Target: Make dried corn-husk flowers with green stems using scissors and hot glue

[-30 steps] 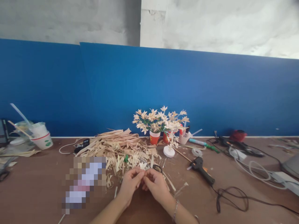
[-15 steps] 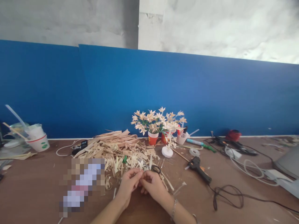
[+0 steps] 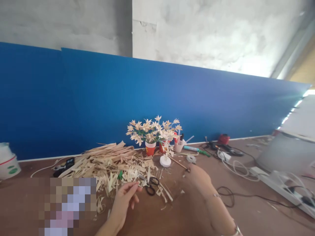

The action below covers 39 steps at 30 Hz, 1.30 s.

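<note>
My left hand (image 3: 125,197) is closed in a pinch in front of the heap of pale dried husk strips (image 3: 105,164); whatever lies between thumb and finger is too small to name. Out to the right, my right hand (image 3: 199,180) is over the spot of the black glue gun and hides nearly all of it, along with its own fingers. A thin stick (image 3: 179,163) runs from there towards a pale flower on a round white base (image 3: 165,161). Black-handled scissors (image 3: 151,186) lie between my hands, beside the husk scraps.
Behind stand pale flowers (image 3: 147,128) in a red and white cup (image 3: 150,149), and a cup of tools (image 3: 178,145). A tape roll (image 3: 191,159) is near my right hand. Cables and a power strip (image 3: 283,186) lie at right, a white cup (image 3: 10,166) at far left.
My hands, together before, are now apart: the right one has moved out over the glue gun, while the left stays pinched. The scissors are uncovered, and the view has turned to the right.
</note>
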Motion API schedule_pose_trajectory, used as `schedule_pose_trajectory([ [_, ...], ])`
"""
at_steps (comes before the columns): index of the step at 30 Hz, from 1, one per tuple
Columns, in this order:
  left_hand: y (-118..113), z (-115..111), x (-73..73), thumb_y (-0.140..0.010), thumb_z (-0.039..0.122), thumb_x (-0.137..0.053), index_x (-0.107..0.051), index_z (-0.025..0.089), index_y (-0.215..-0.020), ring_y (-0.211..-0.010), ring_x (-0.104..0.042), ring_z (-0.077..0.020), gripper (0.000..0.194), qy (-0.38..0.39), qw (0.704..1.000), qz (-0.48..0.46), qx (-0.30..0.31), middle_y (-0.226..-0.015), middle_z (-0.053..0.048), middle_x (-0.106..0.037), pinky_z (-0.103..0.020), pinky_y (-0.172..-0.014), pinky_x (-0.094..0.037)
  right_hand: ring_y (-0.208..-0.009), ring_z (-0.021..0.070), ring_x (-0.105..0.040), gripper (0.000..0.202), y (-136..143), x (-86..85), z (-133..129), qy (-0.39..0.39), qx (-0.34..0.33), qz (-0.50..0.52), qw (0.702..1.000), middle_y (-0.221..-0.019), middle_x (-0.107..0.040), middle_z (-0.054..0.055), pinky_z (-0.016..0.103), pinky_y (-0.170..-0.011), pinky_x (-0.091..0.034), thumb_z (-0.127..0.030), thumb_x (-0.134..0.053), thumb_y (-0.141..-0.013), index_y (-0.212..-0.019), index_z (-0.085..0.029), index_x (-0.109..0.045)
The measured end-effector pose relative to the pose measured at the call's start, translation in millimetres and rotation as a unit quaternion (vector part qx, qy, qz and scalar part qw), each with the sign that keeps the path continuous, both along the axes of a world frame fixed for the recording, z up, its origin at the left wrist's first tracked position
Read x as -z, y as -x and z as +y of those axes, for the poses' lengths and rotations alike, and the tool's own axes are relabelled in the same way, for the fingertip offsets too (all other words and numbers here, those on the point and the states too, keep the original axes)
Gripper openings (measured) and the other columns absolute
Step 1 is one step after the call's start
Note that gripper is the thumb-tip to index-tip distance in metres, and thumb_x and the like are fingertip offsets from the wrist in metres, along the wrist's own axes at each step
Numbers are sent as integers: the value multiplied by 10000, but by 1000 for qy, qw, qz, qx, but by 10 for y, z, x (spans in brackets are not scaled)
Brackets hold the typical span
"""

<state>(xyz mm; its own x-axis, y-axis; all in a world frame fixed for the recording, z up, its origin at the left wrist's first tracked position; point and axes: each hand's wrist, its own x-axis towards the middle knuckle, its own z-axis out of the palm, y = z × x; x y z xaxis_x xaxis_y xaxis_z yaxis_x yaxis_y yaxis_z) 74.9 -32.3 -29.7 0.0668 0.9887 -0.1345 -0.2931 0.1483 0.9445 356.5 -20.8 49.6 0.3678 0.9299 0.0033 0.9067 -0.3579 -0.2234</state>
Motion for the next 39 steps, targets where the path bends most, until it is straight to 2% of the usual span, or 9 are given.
schedule_pose_trajectory([
  [3,4,3,-14,-615,380,-695,-616,132,-840,-494,-550,-85,344,10,1000,-14,-2,-726,-46,-664,-156,-378,-355,-994,319,-535,288,-242,182,-5,46,81,-69,993,-1006,-567,188,372,-718,-429,-121,-460,-708,-975,-109,-567],
  [9,-10,-21,-65,-573,362,-714,-628,109,-804,-518,-576,-106,353,27,1000,2,14,-724,-70,-675,-169,-399,-375,-996,304,-539,295,-301,448,0,44,93,-82,991,-985,-540,188,377,-759,-424,-71,-417,-732,-1009,-78,-521],
  [16,-32,-15,-67,-591,365,-679,-554,131,-924,-423,-547,-101,426,8,1000,19,17,-673,-49,-673,-156,-322,-319,-925,325,-572,255,-419,531,50,23,100,-70,992,-951,-499,186,378,-704,-433,-162,-423,-748,-971,-73,-509],
  [23,-23,2,-54,-613,397,-656,-553,127,-958,-327,-457,-57,451,2,1000,23,9,-681,-41,-668,-150,-274,-253,-789,279,-593,323,-503,446,72,-108,123,-29,986,-951,-498,148,357,-627,-434,-359,-399,-778,-992,-132,-482],
  [25,-22,0,-65,-621,403,-648,-561,130,-955,-316,-429,-44,440,6,1000,23,7,-681,-34,-665,-146,-271,-235,-780,255,-577,263,-447,335,34,-185,61,9,981,-891,-525,106,332,-628,-427,-343,-402,-761,-922,-164,-506],
  [27,-21,-2,-77,-629,409,-643,-570,136,-953,-309,-403,-34,430,12,1000,22,6,-680,-30,-664,-142,-272,-214,-759,221,-556,207,-319,205,-15,-270,-53,68,959,-815,-540,71,293,-637,-417,-329,-423,-741,-844,-177,-520],
  [29,-19,-2,-82,-630,413,-642,-579,138,-948,-306,-389,-31,426,17,1000,20,6,-674,-29,-663,-141,-275,-197,-690,185,-530,173,-116,88,-65,-305,-169,129,928,-740,-542,45,260,-607,-401,-332,-448,-736,-777,-182,-525],
  [33,-17,9,-59,-621,414,-646,-586,129,-925,-303,-381,-30,420,14,1000,6,4,-663,-31,-660,-146,-279,-183,-605,141,-487,98,414,-7,-129,-249,-339,210,883,-653,-535,8,232,-566,-372,-263,-494,-726,-701,-176,-532],
  [39,-11,25,-33,-619,402,-647,-597,129,-897,-289,-371,-26,394,17,1000,-3,-3,-643,-21,-652,-151,-283,-162,-553,106,-446,133,960,175,-117,-155,-402,256,865,-591,-489,-24,210,-522,-337,-230,-528,-727,-615,-176,-481],
])
